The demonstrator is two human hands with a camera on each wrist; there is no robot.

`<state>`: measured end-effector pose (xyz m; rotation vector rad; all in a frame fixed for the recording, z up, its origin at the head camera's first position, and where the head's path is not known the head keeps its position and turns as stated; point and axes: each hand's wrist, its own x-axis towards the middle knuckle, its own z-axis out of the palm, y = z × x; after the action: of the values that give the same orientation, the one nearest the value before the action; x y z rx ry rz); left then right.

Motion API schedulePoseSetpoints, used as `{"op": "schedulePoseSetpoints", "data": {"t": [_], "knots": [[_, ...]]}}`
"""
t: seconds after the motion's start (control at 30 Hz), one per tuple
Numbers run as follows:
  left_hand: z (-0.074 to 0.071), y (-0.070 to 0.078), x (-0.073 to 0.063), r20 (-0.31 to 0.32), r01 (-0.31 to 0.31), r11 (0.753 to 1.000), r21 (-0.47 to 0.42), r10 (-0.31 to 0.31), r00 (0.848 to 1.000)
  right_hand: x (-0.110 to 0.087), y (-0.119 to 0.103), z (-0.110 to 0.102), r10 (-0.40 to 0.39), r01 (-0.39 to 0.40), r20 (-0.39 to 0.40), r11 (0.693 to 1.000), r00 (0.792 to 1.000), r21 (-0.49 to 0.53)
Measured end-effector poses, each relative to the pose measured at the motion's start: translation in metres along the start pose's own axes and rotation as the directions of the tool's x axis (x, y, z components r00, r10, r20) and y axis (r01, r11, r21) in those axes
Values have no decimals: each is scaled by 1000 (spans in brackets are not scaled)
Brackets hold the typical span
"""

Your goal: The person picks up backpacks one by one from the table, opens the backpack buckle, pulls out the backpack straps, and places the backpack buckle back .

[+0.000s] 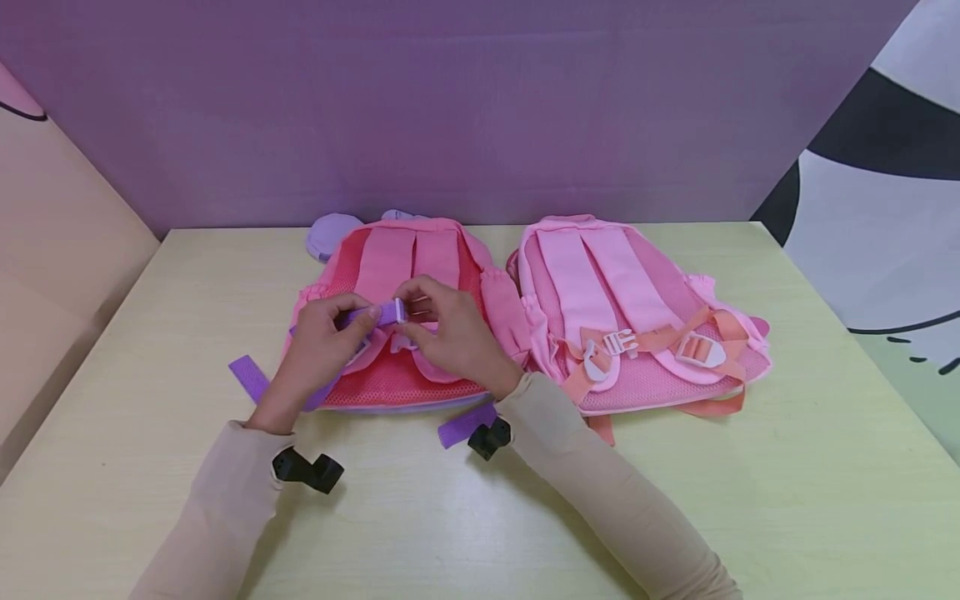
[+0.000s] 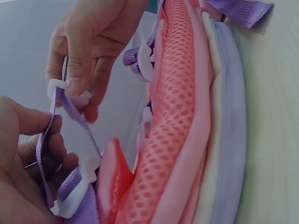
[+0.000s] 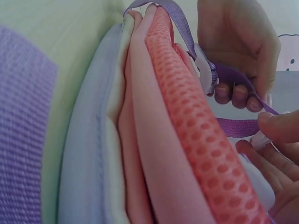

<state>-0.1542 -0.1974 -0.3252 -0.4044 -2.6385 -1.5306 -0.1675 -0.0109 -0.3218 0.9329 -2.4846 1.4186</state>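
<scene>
A coral-pink backpack (image 1: 382,258) lies with its mesh back up, and both hands are above its lower part. My left hand (image 1: 318,342) pinches a purple strap (image 1: 386,314) between thumb and fingers. With thumb and fingers, my right hand (image 1: 457,333) grips the white plastic buckle (image 2: 57,85) through which this strap passes. In the left wrist view the strap hangs in a loop between the hands, and a white strap adjuster (image 2: 77,186) sits beside my left fingers. The right wrist view shows the buckle partly hidden by the right fingers.
To the right lies a second, pink backpack (image 1: 645,292) with orange straps and a fastened white buckle (image 1: 619,342). Loose purple strap ends (image 1: 249,377) stick out on the table (image 1: 405,517). A lilac round piece (image 1: 332,235) shows behind the first backpack. A purple panel (image 1: 450,108) stands behind.
</scene>
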Motion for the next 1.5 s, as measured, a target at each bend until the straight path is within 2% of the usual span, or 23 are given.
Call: {"op": "schedulePoseSetpoints", "data": {"t": [0.13,0.37,0.57,0.83,1.17,1.5], "knots": [[-2,1,0,-5,8,1000,4,-8,1000,-1,-1,-3,-22,20,-24,997,999,-75],[-4,3,-1,-8,9,1000,19,-9,1000,-1,0,-7,-53,49,-28,990,998,-133],[-4,3,-1,-15,-14,999,50,15,1000,-1,-1,-8,-35,34,-6,986,999,-161],[-7,3,-1,-45,-11,996,92,15,999,0,-3,-8,16,-12,17,982,1000,-189],[-3,2,1,-18,-15,999,45,16,1000,-1,-2,-10,4,-3,6,984,1000,-180],[1,0,1,11,-12,1000,-22,12,1000,0,-1,-9,-49,48,-18,996,999,-72]]}}
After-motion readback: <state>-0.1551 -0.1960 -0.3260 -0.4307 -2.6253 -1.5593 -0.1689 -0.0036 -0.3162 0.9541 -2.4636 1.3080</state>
